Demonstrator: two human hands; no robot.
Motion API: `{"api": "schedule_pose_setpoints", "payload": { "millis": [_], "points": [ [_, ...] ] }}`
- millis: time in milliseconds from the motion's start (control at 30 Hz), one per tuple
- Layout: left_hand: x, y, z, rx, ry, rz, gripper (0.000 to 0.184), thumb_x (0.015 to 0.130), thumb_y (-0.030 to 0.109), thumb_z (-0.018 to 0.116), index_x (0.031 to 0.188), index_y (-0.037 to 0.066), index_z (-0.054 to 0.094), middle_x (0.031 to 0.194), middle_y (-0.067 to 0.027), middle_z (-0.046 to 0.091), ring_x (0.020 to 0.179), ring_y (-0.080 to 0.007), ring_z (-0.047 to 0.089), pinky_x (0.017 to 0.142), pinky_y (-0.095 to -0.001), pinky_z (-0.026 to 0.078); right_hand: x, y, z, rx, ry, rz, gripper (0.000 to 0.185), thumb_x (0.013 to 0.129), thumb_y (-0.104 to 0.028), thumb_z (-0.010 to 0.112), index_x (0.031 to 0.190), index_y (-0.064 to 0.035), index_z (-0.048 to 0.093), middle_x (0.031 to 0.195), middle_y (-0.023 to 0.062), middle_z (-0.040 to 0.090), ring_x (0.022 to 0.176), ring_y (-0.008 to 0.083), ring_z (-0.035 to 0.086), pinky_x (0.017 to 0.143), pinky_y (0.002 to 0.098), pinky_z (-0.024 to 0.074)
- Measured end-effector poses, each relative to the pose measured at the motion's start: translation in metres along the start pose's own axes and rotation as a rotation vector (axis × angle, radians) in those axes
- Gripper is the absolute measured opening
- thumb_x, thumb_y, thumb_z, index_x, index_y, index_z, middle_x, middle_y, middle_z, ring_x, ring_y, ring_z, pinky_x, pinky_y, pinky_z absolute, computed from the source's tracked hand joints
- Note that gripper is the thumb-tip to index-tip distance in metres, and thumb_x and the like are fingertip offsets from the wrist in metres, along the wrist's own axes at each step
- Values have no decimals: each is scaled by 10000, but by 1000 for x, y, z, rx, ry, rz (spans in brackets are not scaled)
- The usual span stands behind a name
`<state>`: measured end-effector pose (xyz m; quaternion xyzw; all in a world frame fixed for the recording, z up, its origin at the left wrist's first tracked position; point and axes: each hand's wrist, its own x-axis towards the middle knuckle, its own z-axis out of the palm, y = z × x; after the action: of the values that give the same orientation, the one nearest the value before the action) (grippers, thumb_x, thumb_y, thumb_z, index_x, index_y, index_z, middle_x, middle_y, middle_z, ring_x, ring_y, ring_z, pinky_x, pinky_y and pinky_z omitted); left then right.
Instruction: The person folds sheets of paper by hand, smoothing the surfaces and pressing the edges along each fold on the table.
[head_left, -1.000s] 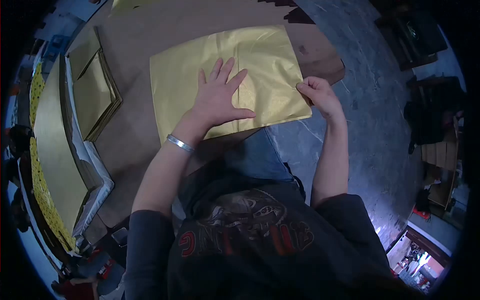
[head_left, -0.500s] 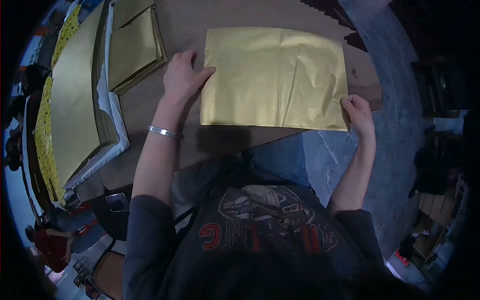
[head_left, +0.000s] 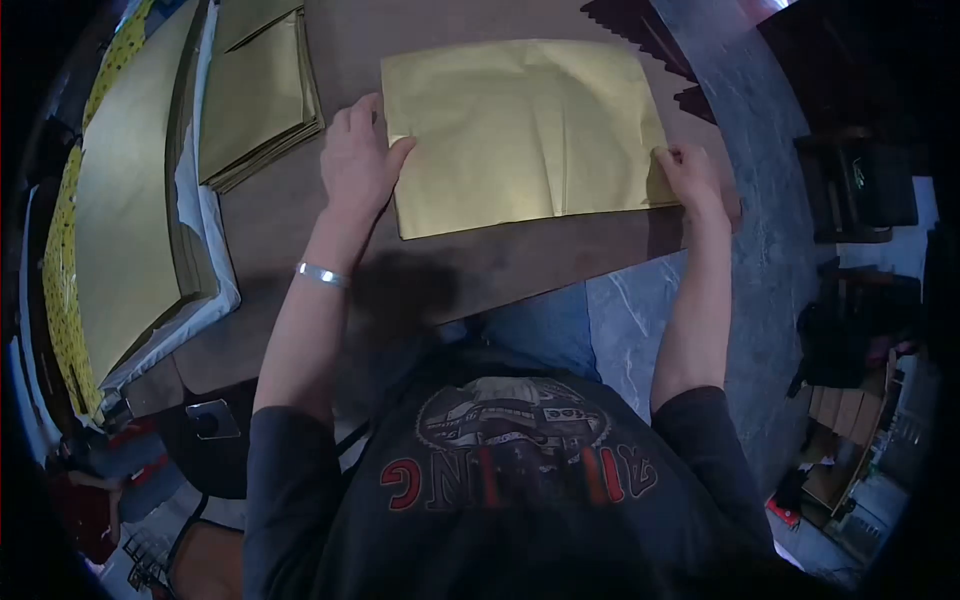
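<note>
A gold paper sheet (head_left: 500, 140) with creases down its right half lies before me, at a slight tilt. My right hand (head_left: 692, 178) pinches its right edge near the lower corner, with finger and thumb pressed together. At the opposite side, my left hand (head_left: 360, 165) touches the left edge with its thumb. Its other fingers stay apart from that thumb, resting to the left of the sheet, so the hand is open. A silver bracelet (head_left: 322, 274) circles my left wrist.
Left of me sits a stack of folded gold sheets (head_left: 250, 110), with larger gold sheets (head_left: 130, 190) on white wrapping beyond. Dark red strips (head_left: 640, 40) lie at the brown table's (head_left: 480, 270) far right. A phone (head_left: 214, 420) and another person (head_left: 85, 510) are at lower left.
The sheet has turned a little, its right end going up and away from me. My right hand has moved up and left with it; my left hand keeps its thumb at the edge.
</note>
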<state>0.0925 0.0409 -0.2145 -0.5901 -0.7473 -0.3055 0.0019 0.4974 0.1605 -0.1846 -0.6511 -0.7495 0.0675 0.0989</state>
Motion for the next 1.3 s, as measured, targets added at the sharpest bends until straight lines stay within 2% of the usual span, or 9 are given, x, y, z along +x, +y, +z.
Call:
{"api": "schedule_pose_setpoints", "payload": {
  "millis": [33,100,167,267,367,533,767,1067,1300],
  "points": [
    [-4,1,-2,-15,-5,5,538,741,285,799,1199,109,576,1179,-59,591,1095,-298,561,858,-417,474,-5,-15,-15,-23,-78,89,342,880,-323,630,1051,-28,652,997,196,676,1006,390,620,887,482,481],
    [-12,12,-8,76,-13,272,454,753,279,783,1145,124,614,1184,-51,578,1103,-290,540,874,-425,452,-8,-43,-14,-131,11,61,380,893,-294,609,1138,-2,599,1181,232,610,1141,389,556,967,474,450],
    [-19,25,-10,59,-127,251,378,770,259,761,1107,136,643,1190,-53,581,1122,-273,533,898,-431,432,-16,-103,-3,-25,90,-50,469,939,-331,547,1286,-16,534,1341,209,528,1253,367,494,1027,463,421],
    [-25,29,-7,-8,-226,297,358,785,264,744,1098,122,646,1220,-68,576,1141,-291,528,911,-447,428,-37,-193,54,153,-53,-383,651,984,-376,423,1422,95,325,1511,285,296,1444,399,221,1198,445,176],
    [-31,18,1,-2,-232,310,417,802,299,735,1154,103,630,1301,-86,553,1219,-313,498,965,-468,405,-51,-234,76,279,-279,-415,688,1006,-418,370,1468,81,268,1566,265,188,1480,377,122,1201,491,125],
    [-33,9,-3,82,-254,329,543,834,354,710,1286,84,575,1421,-117,481,1327,-345,424,1069,-475,333,-43,-169,69,82,-200,-256,724,1003,-447,358,1504,53,205,1603,220,115,1504,318,48,1204,497,67],
    [-33,12,-4,49,-269,335,482,839,333,707,1233,73,611,1384,-146,503,1293,-374,442,1053,-484,343,-63,-66,40,-51,-133,8,681,997,-426,365,1493,30,266,1596,202,165,1495,329,108,1194,524,113],
    [-28,83,-16,-113,-566,507,369,747,207,749,1067,47,657,1264,-131,556,1195,-350,513,967,-451,435,-58,11,-20,66,-125,-539,446,830,-142,639,1252,-27,554,1378,156,499,1324,326,444,1053,441,423],
    [-27,88,-8,-158,-476,627,277,741,139,749,975,33,647,1174,-127,592,1078,-346,587,842,-432,528,-36,15,-29,-46,-169,-694,329,789,-28,617,1117,-16,629,1247,121,596,1172,301,576,956,398,503]
  ]
}}
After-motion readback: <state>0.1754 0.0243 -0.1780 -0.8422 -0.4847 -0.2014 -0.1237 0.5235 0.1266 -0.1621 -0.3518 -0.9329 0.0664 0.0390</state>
